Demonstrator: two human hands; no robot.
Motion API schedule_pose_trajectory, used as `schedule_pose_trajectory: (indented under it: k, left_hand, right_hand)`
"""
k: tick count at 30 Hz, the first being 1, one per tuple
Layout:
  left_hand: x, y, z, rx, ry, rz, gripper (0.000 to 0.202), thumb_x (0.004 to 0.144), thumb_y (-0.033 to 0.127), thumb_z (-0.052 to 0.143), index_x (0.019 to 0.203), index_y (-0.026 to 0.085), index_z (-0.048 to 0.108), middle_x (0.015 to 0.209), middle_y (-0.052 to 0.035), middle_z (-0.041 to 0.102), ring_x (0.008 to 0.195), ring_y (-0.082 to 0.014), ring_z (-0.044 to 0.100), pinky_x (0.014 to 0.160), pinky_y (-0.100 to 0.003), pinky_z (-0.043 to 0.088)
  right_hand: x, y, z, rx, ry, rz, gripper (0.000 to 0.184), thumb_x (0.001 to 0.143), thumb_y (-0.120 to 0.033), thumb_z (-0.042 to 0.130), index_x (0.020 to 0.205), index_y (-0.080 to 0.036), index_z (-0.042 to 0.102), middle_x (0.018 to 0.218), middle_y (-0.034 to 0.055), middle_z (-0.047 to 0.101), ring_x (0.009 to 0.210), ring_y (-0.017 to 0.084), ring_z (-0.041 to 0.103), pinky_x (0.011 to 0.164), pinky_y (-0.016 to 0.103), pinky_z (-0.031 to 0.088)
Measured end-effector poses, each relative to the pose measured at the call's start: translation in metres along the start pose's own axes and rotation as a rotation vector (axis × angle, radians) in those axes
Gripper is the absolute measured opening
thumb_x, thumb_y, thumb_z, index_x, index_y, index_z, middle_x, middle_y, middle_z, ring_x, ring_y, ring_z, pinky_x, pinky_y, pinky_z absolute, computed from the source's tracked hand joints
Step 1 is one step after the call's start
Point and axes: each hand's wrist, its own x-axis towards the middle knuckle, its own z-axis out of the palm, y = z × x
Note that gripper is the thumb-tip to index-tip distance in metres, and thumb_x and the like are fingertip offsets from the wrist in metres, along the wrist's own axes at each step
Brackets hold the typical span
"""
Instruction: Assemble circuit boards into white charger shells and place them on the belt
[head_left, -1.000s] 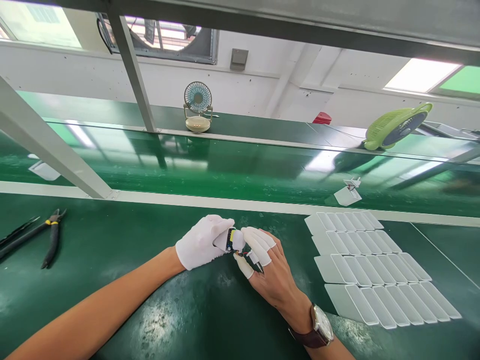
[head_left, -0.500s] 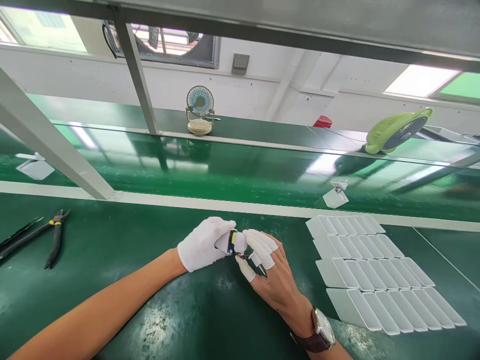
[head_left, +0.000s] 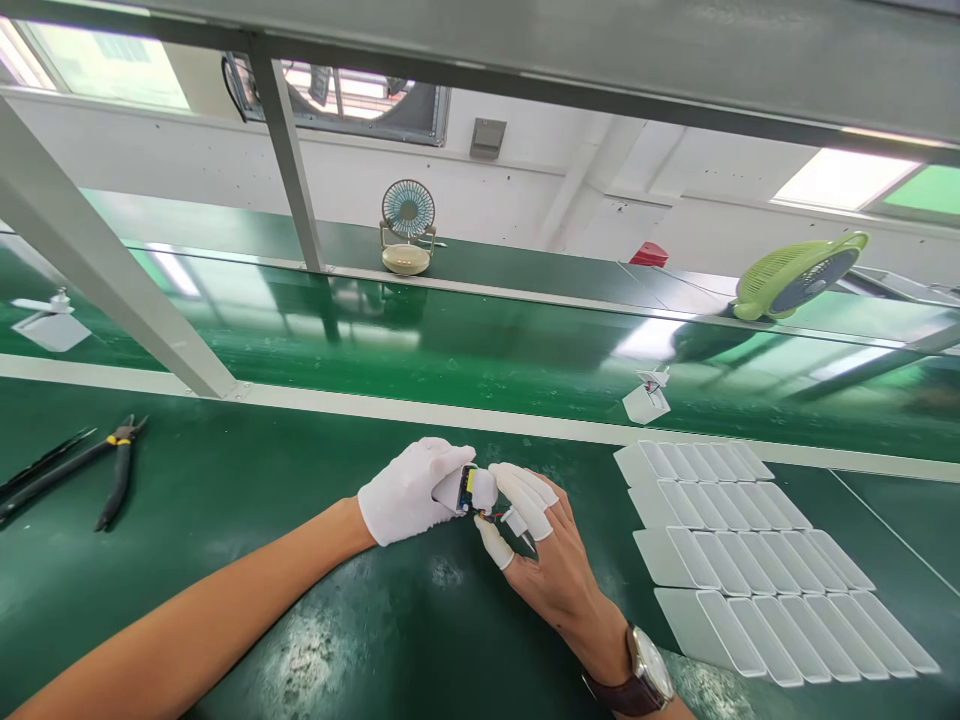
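Note:
My left hand [head_left: 415, 492], in a white glove, is closed around a white plastic casing [head_left: 448, 492]. A small circuit board [head_left: 467, 488] with a yellow component sits at the casing's open end. My right hand [head_left: 544, 535], with white covers on its fingers, is closed at the other side of the board. Its fingertips hold a rounded white plastic part [head_left: 484, 490] against that end. Thin red and dark wires [head_left: 491, 517] run from the board to a small white piece [head_left: 516, 522] under the right fingers. The exact finger contact is partly hidden.
Rows of white plastic covers [head_left: 757, 560] lie on the right of the green table. Cutting pliers [head_left: 118, 470] and dark tweezers [head_left: 46, 463] lie at left. White casings [head_left: 646, 400] ride the green belt [head_left: 450, 350] beyond a pale rail. Two fans, one green [head_left: 799, 278], stand behind.
The white casings on the belt have shifted to the left. The view has tilted slightly. Both hands keep the same hold on the casing and the white part.

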Motion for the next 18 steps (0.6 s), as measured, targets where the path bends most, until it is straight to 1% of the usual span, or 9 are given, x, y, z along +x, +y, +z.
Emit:
schedule_pose_trajectory:
  k: [4,10,14,18]
  left_hand:
    - [-0.0015,-0.0011,0.0007,0.007,-0.023,-0.017,0.066,0.083,0.023,0.069,0.140,0.024,0.036,0.104,-0.0085,0.068,0.092,-0.0234,0.068,0.083,-0.041,0.057]
    - [-0.0017,-0.0025,0.0019,-0.035,0.011,0.020,0.067,0.085,0.023,0.068,0.143,0.022,0.034,0.106,-0.0096,0.068,0.094,-0.0230,0.067,0.089,-0.044,0.056]
    - [-0.0032,-0.0046,0.0031,-0.036,-0.010,0.013,0.067,0.084,0.022,0.069,0.142,0.021,0.036,0.107,-0.0103,0.069,0.097,-0.0236,0.067,0.091,-0.045,0.056]
    - [-0.0054,-0.0051,0.0047,-0.043,-0.014,-0.009,0.068,0.084,0.023,0.070,0.142,0.022,0.035,0.110,-0.0107,0.068,0.101,-0.0246,0.067,0.093,-0.046,0.055]
  right_hand:
    - [0.0006,-0.0011,-0.0007,0.012,-0.009,0.013,0.062,0.093,-0.016,0.062,0.150,-0.024,0.038,0.123,0.0111,0.068,0.114,0.028,0.066,0.101,0.052,0.055]
    - [-0.0022,-0.0003,0.0016,0.023,0.002,0.004,0.060,0.092,-0.012,0.064,0.147,-0.020,0.043,0.123,0.0128,0.068,0.117,0.028,0.064,0.103,0.051,0.053]
    - [-0.0044,0.0015,0.0031,0.035,-0.005,0.012,0.059,0.092,-0.014,0.064,0.147,-0.020,0.043,0.124,0.0135,0.067,0.120,0.029,0.062,0.102,0.052,0.054]
    - [-0.0048,0.0025,0.0035,0.027,0.007,0.005,0.062,0.092,-0.015,0.065,0.149,-0.020,0.042,0.124,0.0131,0.068,0.119,0.029,0.063,0.103,0.052,0.053]
